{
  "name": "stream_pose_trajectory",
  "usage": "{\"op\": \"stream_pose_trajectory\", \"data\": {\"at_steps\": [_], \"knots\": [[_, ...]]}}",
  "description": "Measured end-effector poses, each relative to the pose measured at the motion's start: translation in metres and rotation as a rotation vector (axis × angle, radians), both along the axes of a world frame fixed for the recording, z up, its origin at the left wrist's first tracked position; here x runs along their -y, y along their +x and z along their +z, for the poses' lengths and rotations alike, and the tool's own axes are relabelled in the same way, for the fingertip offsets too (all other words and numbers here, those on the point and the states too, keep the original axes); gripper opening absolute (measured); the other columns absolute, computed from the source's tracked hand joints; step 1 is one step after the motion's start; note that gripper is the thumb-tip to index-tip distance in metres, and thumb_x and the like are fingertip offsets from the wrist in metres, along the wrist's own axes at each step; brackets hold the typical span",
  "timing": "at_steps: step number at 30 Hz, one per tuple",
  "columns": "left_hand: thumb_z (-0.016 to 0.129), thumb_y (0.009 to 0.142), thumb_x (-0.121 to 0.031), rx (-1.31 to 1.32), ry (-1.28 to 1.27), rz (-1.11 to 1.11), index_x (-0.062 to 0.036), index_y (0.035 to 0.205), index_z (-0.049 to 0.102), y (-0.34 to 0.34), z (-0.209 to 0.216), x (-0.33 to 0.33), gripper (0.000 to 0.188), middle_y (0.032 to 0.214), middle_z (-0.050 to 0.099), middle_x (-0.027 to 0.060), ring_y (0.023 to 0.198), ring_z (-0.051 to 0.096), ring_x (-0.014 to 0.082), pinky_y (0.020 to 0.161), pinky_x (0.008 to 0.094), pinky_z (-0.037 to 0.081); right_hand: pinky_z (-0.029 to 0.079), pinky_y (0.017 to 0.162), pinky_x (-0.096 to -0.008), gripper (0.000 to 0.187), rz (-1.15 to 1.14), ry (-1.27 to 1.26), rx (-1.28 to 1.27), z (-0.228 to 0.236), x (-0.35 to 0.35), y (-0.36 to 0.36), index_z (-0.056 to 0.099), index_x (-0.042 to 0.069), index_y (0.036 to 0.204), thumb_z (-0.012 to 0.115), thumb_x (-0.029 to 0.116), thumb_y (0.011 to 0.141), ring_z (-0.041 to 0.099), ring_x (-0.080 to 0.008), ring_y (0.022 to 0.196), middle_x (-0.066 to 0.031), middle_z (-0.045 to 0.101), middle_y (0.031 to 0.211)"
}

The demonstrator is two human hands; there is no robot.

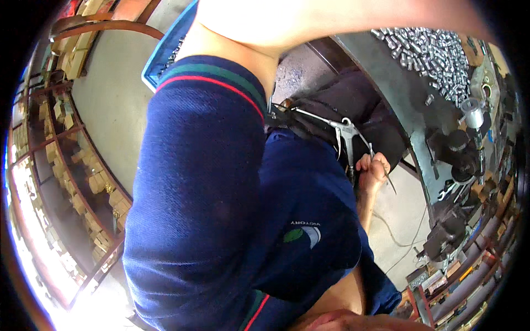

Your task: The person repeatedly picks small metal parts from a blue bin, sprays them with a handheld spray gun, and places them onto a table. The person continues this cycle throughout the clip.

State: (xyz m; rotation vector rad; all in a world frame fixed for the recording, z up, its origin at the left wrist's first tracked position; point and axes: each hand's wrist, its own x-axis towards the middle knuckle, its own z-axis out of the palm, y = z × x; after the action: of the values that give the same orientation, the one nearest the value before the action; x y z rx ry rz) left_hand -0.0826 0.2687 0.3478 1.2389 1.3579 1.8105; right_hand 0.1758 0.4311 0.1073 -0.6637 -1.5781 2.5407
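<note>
My left arm, in a navy sleeve (204,143) with green and red bands, fills the left side, and its bare forearm (331,22) crosses the top edge. My left hand lies outside the picture. At the middle right, my right hand (375,170) is closed with its fingers pinched on a thin, pointed metal tool (390,182). What kind of tool it is, I cannot make out. Just beside that hand, a silver air blow gun (346,131) with a long nozzle lies over dark trousers (342,99). Whether hand and gun touch is unclear.
Right of me runs a grey workbench (408,105) bearing a heap of small metal cylinders (430,60), wrenches (455,187) and dark machine parts (455,151). A blue tray (150,71) of small parts is at upper left. Shelves (83,160) hold small boxes; a cable (400,244) crosses the floor.
</note>
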Motion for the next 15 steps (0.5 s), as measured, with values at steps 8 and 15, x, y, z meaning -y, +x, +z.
{"op": "stream_pose_trajectory", "data": {"at_steps": [8, 15], "knots": [[0.048, 0.092, -0.037, 0.101, -0.007, -0.109, 0.0029, 0.1, 0.062, 0.006, 0.0, -0.015, 0.043, 0.085, 0.066, 0.0134, 0.087, 0.061, 0.0194, 0.08, 0.031, 0.046, 0.032, 0.044, -0.0277, 0.028, -0.016, 0.007, -0.001, 0.007, 0.009, 0.001, 0.028, 0.011, 0.053, 0.044, 0.007, 0.075, 0.03, -0.0127, 0.049, 0.0003, 0.026, 0.05], [0.05, 0.091, -0.04, 0.291, -0.104, -0.087, 0.002, 0.098, 0.062, -0.007, -0.022, -0.003, 0.044, 0.083, 0.066, 0.0135, 0.084, 0.062, 0.0187, 0.077, 0.0304, 0.048, 0.031, 0.034, -0.0278, 0.037, -0.009, 0.206, -0.183, 0.087, -0.015, 0.06, 0.039, 0.011, 0.061, 0.062, 0.03, 0.08, 0.036, -0.0141, 0.04, -0.0003, 0.035, 0.049]]}}
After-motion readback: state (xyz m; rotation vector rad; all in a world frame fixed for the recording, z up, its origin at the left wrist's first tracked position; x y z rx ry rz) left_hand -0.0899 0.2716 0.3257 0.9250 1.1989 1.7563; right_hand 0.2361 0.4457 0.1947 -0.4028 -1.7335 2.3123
